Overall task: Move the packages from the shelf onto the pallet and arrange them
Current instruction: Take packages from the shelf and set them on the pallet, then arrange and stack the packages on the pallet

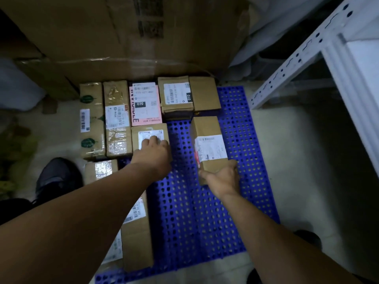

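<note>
A blue perforated pallet (235,124) lies on the floor, with several packages in rows along its far and left sides. My right hand (222,180) grips the near end of a long brown box (207,128) with a white label, held just above or on the pallet's middle. My left hand (152,152) rests palm down on a brown labelled box (149,130) in front of the pink package (145,103). Two long taped boxes (104,119) lie at the left. A brown stack (177,95) sits at the far edge.
A big cardboard carton (123,37) stands behind the pallet. The white metal shelf frame (307,56) rises at the right. A dark shoe (55,177) stands left of the pallet on the pale floor. More boxes (137,232) lie under my left forearm.
</note>
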